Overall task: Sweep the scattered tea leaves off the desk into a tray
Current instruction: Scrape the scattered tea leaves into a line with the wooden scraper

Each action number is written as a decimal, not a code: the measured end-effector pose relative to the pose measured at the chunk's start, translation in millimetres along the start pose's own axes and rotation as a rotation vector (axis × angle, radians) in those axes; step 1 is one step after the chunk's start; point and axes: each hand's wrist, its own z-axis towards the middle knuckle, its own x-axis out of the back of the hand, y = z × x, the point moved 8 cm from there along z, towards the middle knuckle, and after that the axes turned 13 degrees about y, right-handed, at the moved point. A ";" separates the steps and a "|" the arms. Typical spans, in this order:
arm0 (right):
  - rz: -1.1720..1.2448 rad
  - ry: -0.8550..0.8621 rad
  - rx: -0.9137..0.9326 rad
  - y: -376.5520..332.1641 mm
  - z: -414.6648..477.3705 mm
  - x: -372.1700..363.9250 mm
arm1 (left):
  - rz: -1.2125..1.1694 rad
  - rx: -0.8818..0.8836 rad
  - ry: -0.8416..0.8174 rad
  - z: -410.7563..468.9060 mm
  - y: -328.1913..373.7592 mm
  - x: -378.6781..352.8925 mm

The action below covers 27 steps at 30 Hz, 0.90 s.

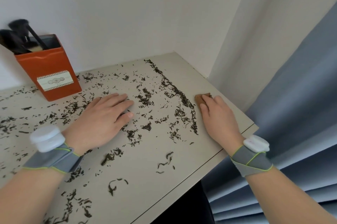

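Note:
Dark tea leaves (pixel 145 96) lie scattered over most of the beige desk (pixel 149 172), and a denser line of them (pixel 175 88) runs diagonally along the left side of my right hand. My right hand (pixel 218 114) grips a small brown wooden piece (pixel 200 98), pressed on the desk near its right edge; most of that piece is hidden under my fingers. My left hand (pixel 104 116) lies flat on the desk with straight fingers, among the leaves, holding nothing. No tray is in view.
An orange tin (pixel 49 72) holding black brushes (pixel 21 39) stands at the back left against the white wall. A grey-blue curtain (pixel 291 107) hangs just past the desk's right edge. Both wrists wear grey straps with white sensors.

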 end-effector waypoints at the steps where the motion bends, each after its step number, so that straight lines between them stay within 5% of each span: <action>1: 0.015 -0.002 0.020 -9.9 -0.7 -1.9 | 0.004 0.001 -0.001 -0.4 -0.2 0.3; 7: 0.098 -0.027 0.104 -47.6 -3.5 -9.5 | -0.003 0.011 -0.008 -0.3 3.2 2.6; 12: 0.230 0.021 0.001 -25.6 16.9 -5.3 | -0.010 0.017 -0.008 -0.8 4.9 3.8; 27: 0.047 -0.013 0.053 -7.8 49.1 -36.4 | -0.015 0.012 0.001 0.4 3.8 2.9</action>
